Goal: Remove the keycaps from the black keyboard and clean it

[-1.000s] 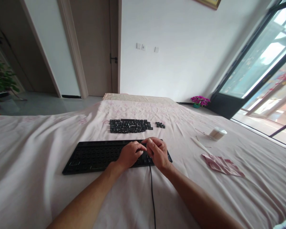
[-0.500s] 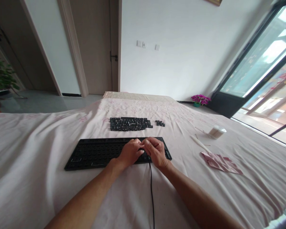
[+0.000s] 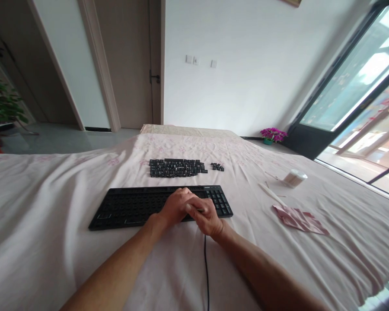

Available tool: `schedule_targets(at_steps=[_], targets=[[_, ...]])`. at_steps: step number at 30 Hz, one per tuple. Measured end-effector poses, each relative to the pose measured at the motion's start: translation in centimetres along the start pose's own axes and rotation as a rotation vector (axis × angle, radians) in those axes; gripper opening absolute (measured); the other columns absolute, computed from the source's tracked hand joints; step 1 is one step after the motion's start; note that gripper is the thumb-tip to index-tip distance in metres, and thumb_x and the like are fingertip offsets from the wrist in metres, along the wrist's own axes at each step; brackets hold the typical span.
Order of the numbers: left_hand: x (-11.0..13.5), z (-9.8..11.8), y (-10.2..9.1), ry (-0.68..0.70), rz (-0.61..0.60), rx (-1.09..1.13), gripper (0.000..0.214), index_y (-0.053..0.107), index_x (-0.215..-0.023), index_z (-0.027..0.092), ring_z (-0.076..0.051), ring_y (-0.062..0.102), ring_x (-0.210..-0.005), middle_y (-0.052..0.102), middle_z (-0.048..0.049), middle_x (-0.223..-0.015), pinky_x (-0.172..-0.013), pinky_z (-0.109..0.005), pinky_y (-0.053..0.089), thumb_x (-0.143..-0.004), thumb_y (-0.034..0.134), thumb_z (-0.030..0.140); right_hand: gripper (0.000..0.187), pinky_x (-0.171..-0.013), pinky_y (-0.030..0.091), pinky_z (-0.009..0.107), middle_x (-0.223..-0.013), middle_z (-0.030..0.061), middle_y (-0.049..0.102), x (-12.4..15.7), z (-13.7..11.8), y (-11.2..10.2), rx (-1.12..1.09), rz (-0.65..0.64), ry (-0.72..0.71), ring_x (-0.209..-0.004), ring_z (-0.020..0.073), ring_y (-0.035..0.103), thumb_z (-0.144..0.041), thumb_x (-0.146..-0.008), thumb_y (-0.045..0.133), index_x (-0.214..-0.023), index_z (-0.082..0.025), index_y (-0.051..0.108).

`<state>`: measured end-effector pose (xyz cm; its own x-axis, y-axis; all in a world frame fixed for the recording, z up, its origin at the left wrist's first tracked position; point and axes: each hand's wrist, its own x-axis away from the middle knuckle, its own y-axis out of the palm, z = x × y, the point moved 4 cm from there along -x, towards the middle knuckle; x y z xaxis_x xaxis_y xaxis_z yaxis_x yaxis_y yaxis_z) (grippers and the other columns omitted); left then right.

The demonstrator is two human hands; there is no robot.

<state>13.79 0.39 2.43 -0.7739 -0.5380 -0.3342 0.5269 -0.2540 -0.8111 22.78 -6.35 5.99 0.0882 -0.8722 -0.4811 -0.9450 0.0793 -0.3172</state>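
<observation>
A black keyboard (image 3: 129, 207) with most of its keycaps removed lies on the pale pink sheet (image 3: 52, 242); the number pad at its right end still carries keys. My left hand (image 3: 176, 206) rests curled on the keyboard's right middle. My right hand (image 3: 206, 218) sits just beside it at the keyboard's near edge, fingers pinched on a thin dark tool or small piece that I cannot make out. Behind the keyboard, several loose black keycaps (image 3: 175, 168) are laid in rows, with a smaller cluster (image 3: 217, 166) to their right. The keyboard's cable (image 3: 206, 268) runs toward me.
To the right lie a folded pink cloth (image 3: 300, 219), a thin white stick (image 3: 272, 194) and a round white container (image 3: 294, 178). A door, potted flowers (image 3: 272, 135) and a large window stand beyond the bed. A green plant is at far left.
My right hand has drawn back from over the number pad toward the keyboard's near edge, uncovering the number keys. My left hand stays on the keyboard.
</observation>
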Motion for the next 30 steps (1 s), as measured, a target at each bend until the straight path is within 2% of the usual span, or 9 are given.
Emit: schedule_targets(at_steps=[2, 4, 6, 11, 16, 18, 21, 23, 30], targets=[[0.0, -0.1, 0.0, -0.005, 0.000, 0.004, 0.018, 0.068, -0.090, 0.020, -0.019, 0.054, -0.088, 0.062, -0.0038, -0.089, -0.084, -0.032, 0.042, -0.084, 0.051, 0.023, 0.035, -0.052, 0.040, 0.023, -0.056, 0.0003, 0.054, -0.1, 0.5, -0.7, -0.078, 0.080, 0.055, -0.051, 0.0102, 0.046, -0.046, -0.087, 0.052, -0.074, -0.016, 0.066], [0.0, -0.3, 0.1, -0.036, 0.004, 0.002, 0.020, 0.068, -0.097, 0.023, -0.020, 0.054, -0.090, 0.061, -0.0032, -0.092, -0.084, -0.032, 0.041, -0.083, 0.053, 0.023, 0.037, -0.041, 0.029, 0.020, -0.045, -0.0055, 0.039, -0.2, 1.4, -1.6, -0.218, 0.218, 0.149, -0.040, 0.0069, 0.031, -0.047, -0.088, 0.050, -0.074, -0.016, 0.062], [0.0, -0.3, 0.1, -0.042, -0.001, -0.003, 0.022, 0.067, -0.099, 0.025, -0.020, 0.053, -0.092, 0.061, -0.0026, -0.095, -0.083, -0.032, 0.041, -0.082, 0.055, 0.023, 0.037, -0.038, 0.022, 0.020, -0.042, -0.0081, 0.030, -0.3, 1.9, -2.0, -0.292, 0.269, 0.181, -0.038, 0.0059, 0.024, -0.047, -0.088, 0.050, -0.072, -0.016, 0.060], [-0.1, -0.3, 0.2, -0.033, 0.005, -0.022, 0.020, 0.067, -0.087, 0.019, -0.019, 0.053, -0.087, 0.061, -0.0042, -0.088, -0.082, -0.032, 0.042, -0.087, 0.049, 0.026, 0.035, -0.046, 0.031, 0.022, -0.052, -0.0014, 0.048, -0.1, 1.0, -1.0, -0.108, 0.061, 0.076, -0.047, 0.0083, 0.039, -0.045, -0.084, 0.057, -0.067, -0.015, 0.064], [0.1, -0.2, -0.1, -0.053, -0.012, 0.045, 0.022, 0.068, -0.101, 0.027, -0.020, 0.053, -0.094, 0.062, -0.0022, -0.096, -0.085, -0.031, 0.040, -0.083, 0.055, 0.026, 0.035, -0.037, 0.021, 0.020, -0.041, -0.0081, 0.031, 0.0, 2.8, -2.5, -0.345, 0.309, 0.192, -0.036, 0.0055, 0.024, -0.047, -0.087, 0.051, -0.071, -0.017, 0.060], [0.2, -0.1, -0.3, -0.063, -0.021, 0.055, 0.022, 0.069, -0.100, 0.028, -0.019, 0.053, -0.094, 0.062, -0.0019, -0.095, -0.084, -0.031, 0.040, -0.082, 0.056, 0.026, 0.034, -0.036, 0.022, 0.020, -0.041, -0.0070, 0.037, -0.2, 3.1, -2.8, -0.365, 0.287, 0.204, -0.034, 0.0056, 0.027, -0.047, -0.086, 0.053, -0.071, -0.016, 0.059], [0.0, 0.1, -0.3, -0.086, -0.024, 0.046, 0.019, 0.070, -0.096, 0.027, -0.019, 0.053, -0.091, 0.062, -0.0017, -0.092, -0.081, -0.029, 0.040, -0.081, 0.059, 0.027, 0.032, -0.043, 0.033, 0.022, -0.047, -0.0028, 0.048, -0.3, 2.9, -2.8, -0.306, 0.217, 0.166, -0.040, 0.0080, 0.041, -0.044, -0.084, 0.056, -0.070, -0.015, 0.061], [-0.2, 0.5, -0.1, -0.095, -0.006, 0.025, 0.016, 0.070, -0.093, 0.028, -0.019, 0.053, -0.088, 0.062, -0.0011, -0.090, -0.079, -0.029, 0.039, -0.080, 0.061, 0.031, 0.035, -0.049, 0.037, 0.023, -0.050, -0.0013, 0.049, -0.3, 2.7, -2.6, -0.284, 0.214, 0.148, -0.045, 0.0096, 0.045, -0.045, -0.085, 0.055, -0.066, -0.015, 0.061], [-0.7, 1.2, 0.7, -0.099, 0.063, 0.020, 0.017, 0.070, -0.086, 0.026, -0.018, 0.053, -0.085, 0.063, -0.0003, -0.087, -0.075, -0.028, 0.037, -0.078, 0.064, 0.040, 0.057, -0.044, 0.025, 0.024, -0.043, -0.0045, 0.028, -0.2, 4.0, -2.1, -0.286, 0.396, 0.145, -0.042, 0.0074, 0.026, -0.054, -0.087, 0.048, -0.043, -0.019, 0.037]])
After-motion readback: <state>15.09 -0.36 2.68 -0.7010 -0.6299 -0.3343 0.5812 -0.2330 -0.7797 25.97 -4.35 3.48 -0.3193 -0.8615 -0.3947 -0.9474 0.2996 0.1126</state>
